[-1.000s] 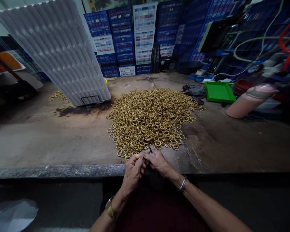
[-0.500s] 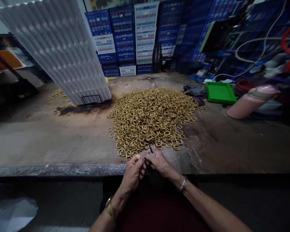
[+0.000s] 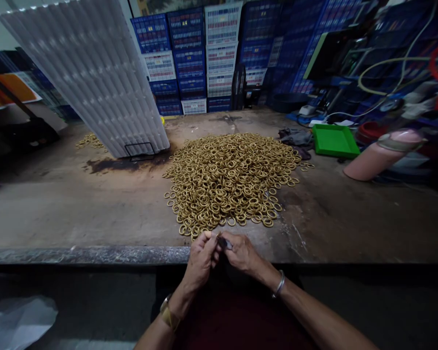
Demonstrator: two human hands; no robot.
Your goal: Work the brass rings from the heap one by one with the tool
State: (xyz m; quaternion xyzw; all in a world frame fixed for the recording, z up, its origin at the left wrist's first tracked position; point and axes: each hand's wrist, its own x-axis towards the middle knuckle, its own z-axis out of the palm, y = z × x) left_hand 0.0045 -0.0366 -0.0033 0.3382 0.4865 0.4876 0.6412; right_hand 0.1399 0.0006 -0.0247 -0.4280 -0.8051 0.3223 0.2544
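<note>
A worn workbench (image 3: 65,209) is carrying nearly everything here. Toward its far left, a tall ribbed panel (image 3: 87,73) is standing on end, perhaps to save surface. A broad heap of brassy rings (image 3: 229,180) is spreading from mid-bench toward the near edge, seemingly so that both hands can reach it. A pink bottle (image 3: 375,158) and a green tray (image 3: 336,140) are sitting right of the heap, well apart from it, likely leaving elbow room.

At the near edge, the left hand (image 3: 202,257) is pinching thumb and fingers together on a small brassy piece (image 3: 218,234), probably a ring, though fingers are hiding most of it. Beside it, the right hand (image 3: 244,253) is gripping a small grey-and-dark tool (image 3: 225,243); the fingertips are meeting closely, presumably to steady piece against tool.
</note>
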